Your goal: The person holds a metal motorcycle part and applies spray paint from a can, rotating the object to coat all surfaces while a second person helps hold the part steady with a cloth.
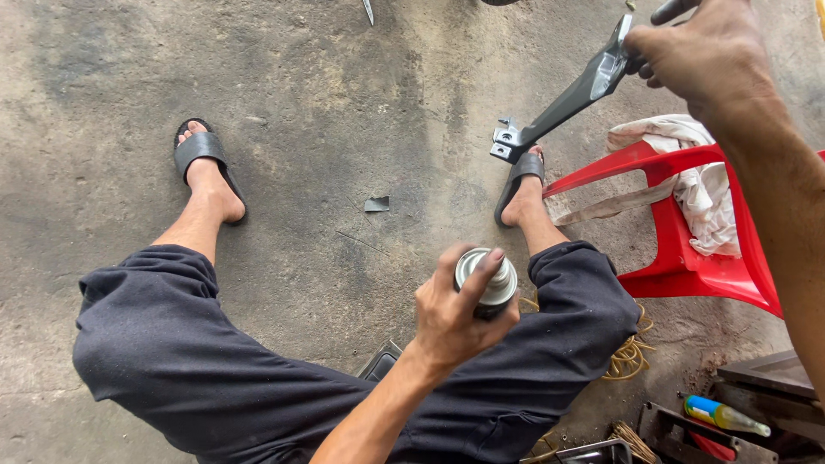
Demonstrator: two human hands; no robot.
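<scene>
Above the stained concrete floor (326, 103), the person sits with knees spread, black sandals on both feet. Their left hand (451, 314) is wrapped tightly around a silver spray can (486, 279), forefinger resting on its top, held over the right knee. Their right hand (709, 56) is raised at the upper right, fingers pinched closed on the top end of a long dark metal bracket (563, 99), which slants down toward the right foot. Beside it stands a red plastic chair (687, 266) with a white rag (700, 185) draped over its seat.
</scene>
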